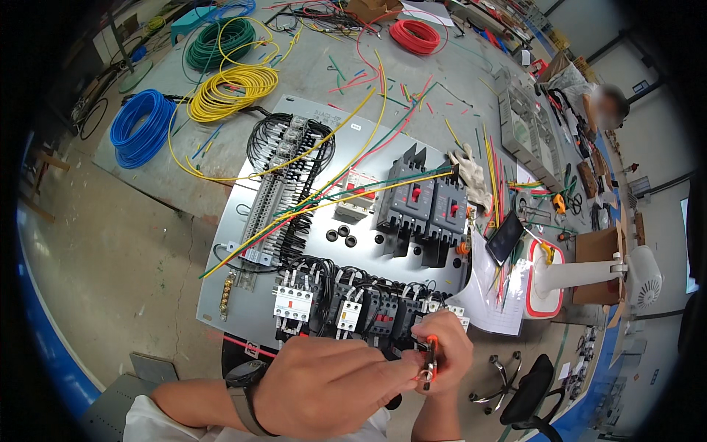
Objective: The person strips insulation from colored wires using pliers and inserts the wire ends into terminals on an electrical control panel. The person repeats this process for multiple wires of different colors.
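My left hand (pixel 324 387), with a dark watch on its wrist, is closed in a pinch in front of me. Its fingertips meet the jaws of an orange-handled hand tool (pixel 430 353), which looks like pliers or a wire stripper. What the left fingers pinch is hidden. My right hand (pixel 449 350) is wrapped round that tool. Both hands are at the near edge of a metal mounting panel (pixel 353 132). Just beyond them stands a row of contactors and relays, including a white-topped contactor (pixel 292 303). A red wire (pixel 254 346) runs past my left wrist.
Two black circuit breakers (pixel 416 199) and a long terminal block (pixel 265 210) are mounted on the panel, with loose wires lying across. Blue (pixel 140 129), yellow (pixel 232 92), green (pixel 213 48) and red (pixel 414 37) wire coils lie beyond. A white fan (pixel 582 278) stands right; another person (pixel 605 110) is far right.
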`<state>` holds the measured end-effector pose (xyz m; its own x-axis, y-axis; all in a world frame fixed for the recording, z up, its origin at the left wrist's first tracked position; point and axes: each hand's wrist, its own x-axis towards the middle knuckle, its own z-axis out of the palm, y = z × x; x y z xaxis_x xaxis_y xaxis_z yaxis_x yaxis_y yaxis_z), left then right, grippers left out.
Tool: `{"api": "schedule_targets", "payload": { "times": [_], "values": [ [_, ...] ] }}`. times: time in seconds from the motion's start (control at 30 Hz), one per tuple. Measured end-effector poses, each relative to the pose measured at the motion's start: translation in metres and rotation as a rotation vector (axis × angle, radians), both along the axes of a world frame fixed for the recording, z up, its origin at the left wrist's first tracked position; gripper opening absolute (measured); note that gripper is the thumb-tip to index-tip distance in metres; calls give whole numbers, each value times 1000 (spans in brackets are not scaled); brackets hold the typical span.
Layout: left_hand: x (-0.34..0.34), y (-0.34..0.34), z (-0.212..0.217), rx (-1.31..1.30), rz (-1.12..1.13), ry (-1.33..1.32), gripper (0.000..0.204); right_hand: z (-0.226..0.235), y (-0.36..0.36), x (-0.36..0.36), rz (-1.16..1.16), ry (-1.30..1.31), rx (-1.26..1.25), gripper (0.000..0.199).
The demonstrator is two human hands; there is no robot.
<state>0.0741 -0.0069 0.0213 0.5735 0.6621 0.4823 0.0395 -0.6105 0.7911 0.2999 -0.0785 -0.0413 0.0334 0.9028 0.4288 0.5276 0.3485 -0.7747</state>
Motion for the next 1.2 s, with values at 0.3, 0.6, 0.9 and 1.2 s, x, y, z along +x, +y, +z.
{"api": "schedule_targets", "payload": {
  "times": [0.3,0.6,0.9,1.2],
  "values": [
    [0,2,0,37,-46,10,25,11,5,15,193,116,-114,44],
    [-1,1,-5,64,-53,17,27,11,6,19,253,88,-115,38],
    [0,3,2,72,-57,44,27,7,6,17,221,66,-55,31],
    [-2,4,4,65,-70,48,26,7,2,16,192,39,-77,33]
  ]
}}
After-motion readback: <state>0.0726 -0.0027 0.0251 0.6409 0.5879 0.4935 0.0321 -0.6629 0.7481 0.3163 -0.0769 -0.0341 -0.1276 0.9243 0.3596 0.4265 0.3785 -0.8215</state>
